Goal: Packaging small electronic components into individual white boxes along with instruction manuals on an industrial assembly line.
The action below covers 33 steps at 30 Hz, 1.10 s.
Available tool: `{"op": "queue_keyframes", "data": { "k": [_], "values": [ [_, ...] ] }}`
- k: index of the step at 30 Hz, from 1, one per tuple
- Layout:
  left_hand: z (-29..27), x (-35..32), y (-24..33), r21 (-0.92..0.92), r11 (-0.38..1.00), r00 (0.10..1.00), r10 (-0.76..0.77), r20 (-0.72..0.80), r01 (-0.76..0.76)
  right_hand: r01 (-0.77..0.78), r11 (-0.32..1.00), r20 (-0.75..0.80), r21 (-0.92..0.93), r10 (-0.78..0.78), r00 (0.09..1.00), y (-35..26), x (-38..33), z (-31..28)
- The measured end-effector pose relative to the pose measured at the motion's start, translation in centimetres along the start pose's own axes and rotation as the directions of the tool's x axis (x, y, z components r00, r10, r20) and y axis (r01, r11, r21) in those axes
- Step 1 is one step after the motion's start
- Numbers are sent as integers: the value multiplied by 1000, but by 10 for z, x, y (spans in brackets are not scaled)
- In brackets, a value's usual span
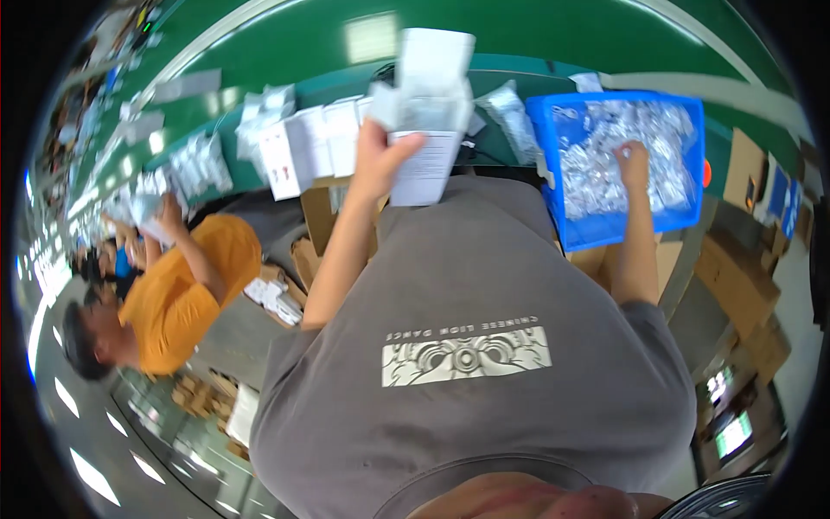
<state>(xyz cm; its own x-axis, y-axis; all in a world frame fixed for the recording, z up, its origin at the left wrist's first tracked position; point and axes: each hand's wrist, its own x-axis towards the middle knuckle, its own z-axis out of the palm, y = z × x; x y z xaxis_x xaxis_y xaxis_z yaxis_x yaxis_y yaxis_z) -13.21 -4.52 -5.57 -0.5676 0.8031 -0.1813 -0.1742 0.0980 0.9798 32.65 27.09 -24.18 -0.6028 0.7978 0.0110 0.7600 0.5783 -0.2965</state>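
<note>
My left hand [379,163] is closed around a white carton [424,180], its thumb across the front panel. The carton's top flap [437,59] stands up, and something pale and clear shows inside the opening. My right hand [635,164] reaches into a blue plastic bin [605,232] at the right. Its fingers are curled together just above small clear plastic packets [592,177] heaped in the bin; what they pinch, if anything, is too small to make out.
White cartons [320,143] stand in a row left of my left hand, with clear bags [201,164] farther left. Another clear bag [510,121] lies beside the bin. Behind runs a green conveyor belt [527,30]. A co-worker in an orange shirt [186,294] works at the left.
</note>
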Motion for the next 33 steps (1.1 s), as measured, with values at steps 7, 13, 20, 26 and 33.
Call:
{"op": "queue_keyframes", "data": {
  "k": [7,13,20,26,33],
  "values": [
    [28,-6,15,-28,989,973,-141,183,149,3,224,9,975,-52,999,-243,55,-189],
    [38,-16,28,-97,993,967,-41,252,68,299,312,-43,902,-625,780,-361,83,-206],
    [39,-32,36,-110,993,985,-13,173,32,211,751,513,626,-600,614,-402,79,-210],
    [38,-42,28,-300,945,990,105,-98,-130,702,526,207,479,-846,492,-404,84,-203],
    [32,-54,14,-269,949,984,140,-108,-164,523,706,759,477,-631,160,-450,107,-192]
  ]
}}
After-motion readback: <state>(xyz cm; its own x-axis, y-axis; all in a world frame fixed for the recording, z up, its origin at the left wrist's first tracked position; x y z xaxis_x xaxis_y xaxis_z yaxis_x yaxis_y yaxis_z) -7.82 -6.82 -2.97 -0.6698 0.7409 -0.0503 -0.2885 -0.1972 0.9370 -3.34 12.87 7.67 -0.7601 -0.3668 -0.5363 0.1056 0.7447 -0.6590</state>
